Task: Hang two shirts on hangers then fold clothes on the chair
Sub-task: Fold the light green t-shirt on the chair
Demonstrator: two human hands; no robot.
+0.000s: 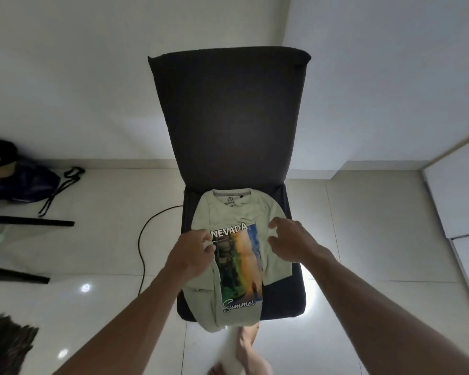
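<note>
Two hands work over a pale green shirt that lies on the seat of a dark chair, collar toward the backrest and hem hanging over the seat's front edge. The shirt's sides are folded inward, so it lies as a narrow strip; its print reads "NEVADA" at the top and "Summer" at the bottom.

The left hand rests on the shirt's left edge beside the print, fingers curled against the cloth; whether they pinch it I cannot tell. The right hand is over the folded right side, fingers spread and bent, gripping nothing that shows.

On the tiled floor to the left lies a dark bag with a strap trailing from it; its contents are too dim to make out. A black cable curves across the tiles just beside the chair. A bare foot shows below the seat's front edge.
</note>
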